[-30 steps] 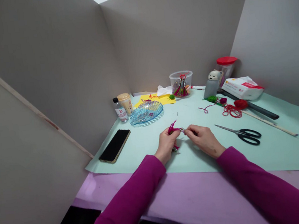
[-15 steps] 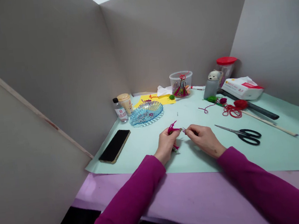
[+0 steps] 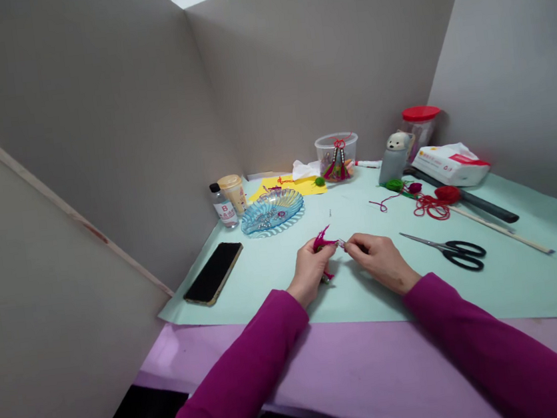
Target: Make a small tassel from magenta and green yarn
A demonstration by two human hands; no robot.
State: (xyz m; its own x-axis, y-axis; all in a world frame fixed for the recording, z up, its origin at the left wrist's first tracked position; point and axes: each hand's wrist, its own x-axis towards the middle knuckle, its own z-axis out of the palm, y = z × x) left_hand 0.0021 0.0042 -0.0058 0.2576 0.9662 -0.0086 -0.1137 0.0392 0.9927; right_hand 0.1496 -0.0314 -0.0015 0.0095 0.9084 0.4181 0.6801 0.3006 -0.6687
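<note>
My left hand is closed around a bundle of magenta yarn, whose frayed strands stick out above the thumb and below the palm. A bit of green shows among them. Facing it, my right hand pinches a small, shiny, pale piece at the end of the yarn, between thumb and forefinger. That piece is too small to name. Both hands hover just over the mint-green sheet. To the right of my right hand lie black-handled scissors, blades pointing left.
A blue shell-shaped dish holds small beads. A phone lies at left, near a bottle and a cup. Behind stands a clear tub. At right are red yarn, a stick and a tissue pack.
Almost nothing differs. The small shiny piece between my hands has shifted very slightly; both hands keep their grip and place.
</note>
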